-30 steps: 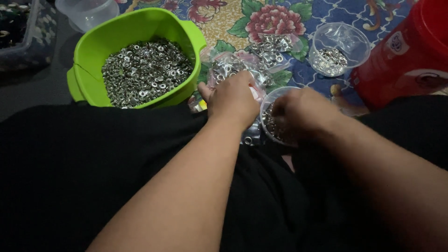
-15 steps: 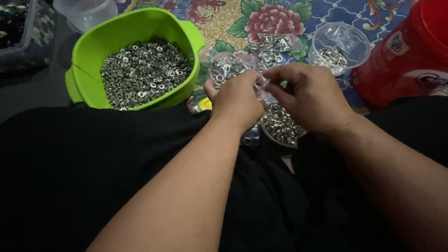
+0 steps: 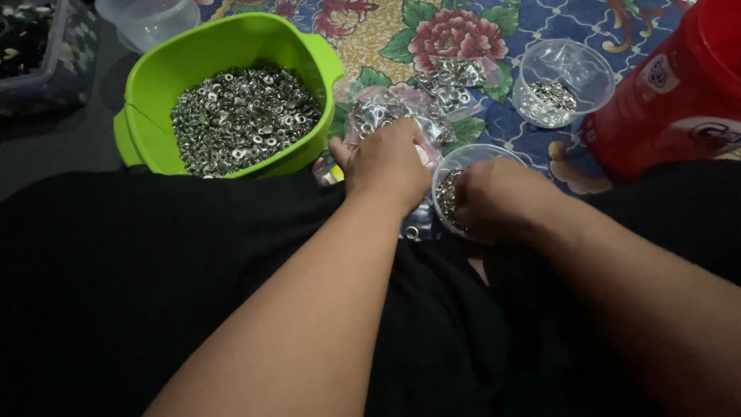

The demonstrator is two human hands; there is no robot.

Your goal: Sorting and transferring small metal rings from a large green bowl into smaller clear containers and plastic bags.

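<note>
Since half a second ago, the right hand (image 3: 502, 199) has been dropped from beside the left hand (image 3: 386, 164) back down into the small clear cup (image 3: 463, 158), and the left hand has been eased forward onto the plastic bags.

Now the right hand's fingers are curled down into the cup, among the small silver rings (image 3: 446, 197) held there; whether anything is pinched between them cannot be told, as the fingertips are hidden. The left hand is laid knuckles-up on a clear bag of rings (image 3: 378, 116), fingers closed narrowly over it, the grip itself hidden beneath the palm.

The cup is set against the lap, at the near edge of the flowered mat (image 3: 370, 42). A green tub (image 3: 301, 54) heaped with the same rings is seen at the mat's left edge, touching the black clothing. A second clear cup (image 3: 594, 69) with a few rings is placed toward the far right, just beside a red container (image 3: 656, 116). More filled bags (image 3: 451, 77) are spread between the tub and that cup.

A risk is judged here: the near cup is perched partly on cloth and could be tipped by the wrist pressing its rim, spilling rings into the lap. A loosely held bag could also be let slip, scattering its contents across the mat.
</note>
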